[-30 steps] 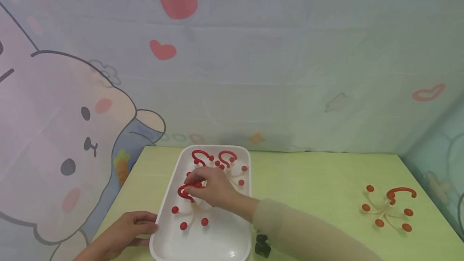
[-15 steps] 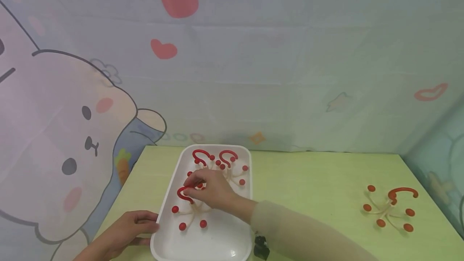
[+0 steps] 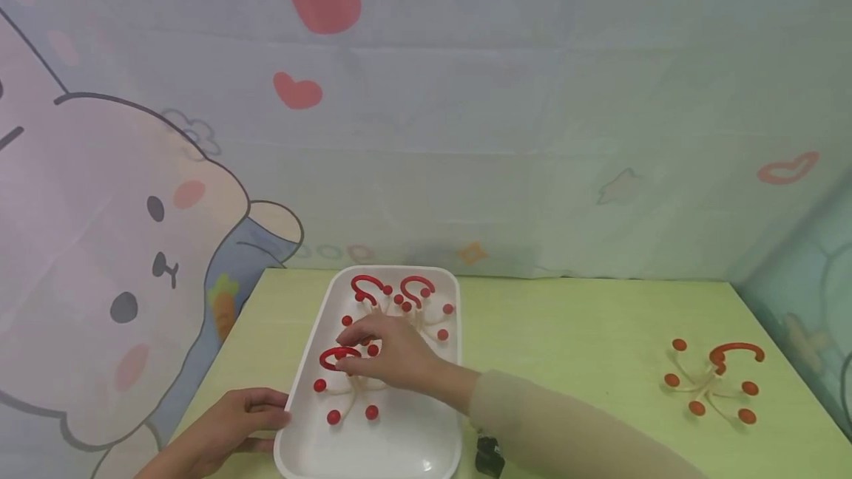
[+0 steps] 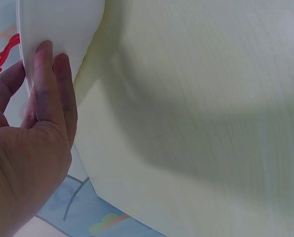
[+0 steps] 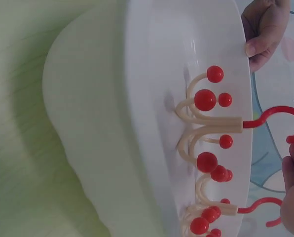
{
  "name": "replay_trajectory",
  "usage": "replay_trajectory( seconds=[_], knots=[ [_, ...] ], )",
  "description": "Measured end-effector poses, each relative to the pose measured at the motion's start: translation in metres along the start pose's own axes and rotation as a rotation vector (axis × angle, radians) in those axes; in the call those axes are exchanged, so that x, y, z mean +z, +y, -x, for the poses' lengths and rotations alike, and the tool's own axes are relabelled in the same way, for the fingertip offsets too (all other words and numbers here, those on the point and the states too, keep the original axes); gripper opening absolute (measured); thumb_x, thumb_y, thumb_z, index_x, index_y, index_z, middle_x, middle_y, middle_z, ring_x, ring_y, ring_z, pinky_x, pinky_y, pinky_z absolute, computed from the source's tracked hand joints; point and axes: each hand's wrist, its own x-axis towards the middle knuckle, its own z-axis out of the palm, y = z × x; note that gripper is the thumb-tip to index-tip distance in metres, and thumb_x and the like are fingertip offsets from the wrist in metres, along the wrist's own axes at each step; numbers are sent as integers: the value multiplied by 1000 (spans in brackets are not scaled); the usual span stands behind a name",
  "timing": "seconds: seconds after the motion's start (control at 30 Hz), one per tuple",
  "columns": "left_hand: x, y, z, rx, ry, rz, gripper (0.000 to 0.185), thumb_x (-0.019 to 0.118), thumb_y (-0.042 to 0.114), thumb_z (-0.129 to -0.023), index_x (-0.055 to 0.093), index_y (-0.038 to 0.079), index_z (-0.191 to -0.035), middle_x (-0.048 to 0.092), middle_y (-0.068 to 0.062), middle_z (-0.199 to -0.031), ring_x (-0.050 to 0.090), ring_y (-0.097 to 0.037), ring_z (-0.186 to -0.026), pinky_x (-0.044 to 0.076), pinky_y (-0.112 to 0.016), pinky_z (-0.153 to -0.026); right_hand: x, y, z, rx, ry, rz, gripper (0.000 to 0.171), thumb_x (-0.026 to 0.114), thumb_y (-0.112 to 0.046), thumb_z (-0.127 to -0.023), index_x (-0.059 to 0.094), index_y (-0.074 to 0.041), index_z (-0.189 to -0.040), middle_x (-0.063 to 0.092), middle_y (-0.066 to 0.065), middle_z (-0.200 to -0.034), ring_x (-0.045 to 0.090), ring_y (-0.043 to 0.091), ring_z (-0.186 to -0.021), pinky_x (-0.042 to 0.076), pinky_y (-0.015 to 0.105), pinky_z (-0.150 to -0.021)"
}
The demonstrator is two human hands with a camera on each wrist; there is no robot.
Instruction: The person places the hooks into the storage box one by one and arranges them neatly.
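In the head view, my right hand [image 3: 402, 353] reaches into the white tray [image 3: 399, 457] from the right. Its thumb and index finger pinch the red hook of a hanger [image 3: 356, 383], whose cream arms curve outward and end in red balls. The right wrist view shows this hanger [image 5: 231, 124] upright in the tray, fingertips at the end of its hook. My left hand [image 3: 233, 420] rests at the tray's left rim. Straight fingers [image 4: 44, 84] lie against the outer wall in the left wrist view. Two similar hangers [image 3: 419, 313] stand at the tray's far end, partly hidden by my right hand.
Another such hanger [image 3: 708, 383] stands on the green table [image 3: 566, 361] at the right. A small black object [image 3: 489, 457] lies just right of the tray, beside my right sleeve. A cloth printed with a bunny and hearts hangs behind the table.
The pinched red hook has turned and now looks flatter, and the hanger's balls have shifted slightly. My right hand has moved only a little, while my left hand stays at the rim.
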Motion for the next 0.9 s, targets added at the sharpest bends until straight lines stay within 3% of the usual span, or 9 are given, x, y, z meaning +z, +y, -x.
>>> replay_trajectory(
  seconds=[0.17,0.4,0.7,0.9],
  knots=[
    [1,0,0,-15,5,-7,42,78,8,-98,64,-12,-132,74,-18,-116,71,-29,-99,67,-48,-86,-13,2,4,-4,-4,7,33,87,-28,-93,78,-20,-124,78,-10,-115,71,6,-108,59,20,-98],
    [0,1,1,-13,-5,-6,42,76,8,-98,63,-13,-132,74,-19,-116,72,-31,-101,67,-48,-86,-35,2,14,-60,-8,44,35,88,-25,-92,78,-17,-125,78,-10,-116,68,2,-107,58,22,-99],
    [1,2,-1,-39,0,-11,44,77,11,-99,63,-12,-134,74,-17,-116,72,-32,-102,67,-47,-87,-68,2,32,-93,27,9,35,89,-23,-90,79,-13,-122,79,-3,-117,74,21,-113,60,32,-105],
    [0,-1,-3,-40,-3,-15,46,78,12,-98,63,-12,-134,74,-16,-116,71,-30,-101,67,-47,-88,-90,8,45,-81,48,57,37,89,-27,-90,78,-15,-123,78,-7,-118,73,13,-114,60,36,-105]
  ],
)
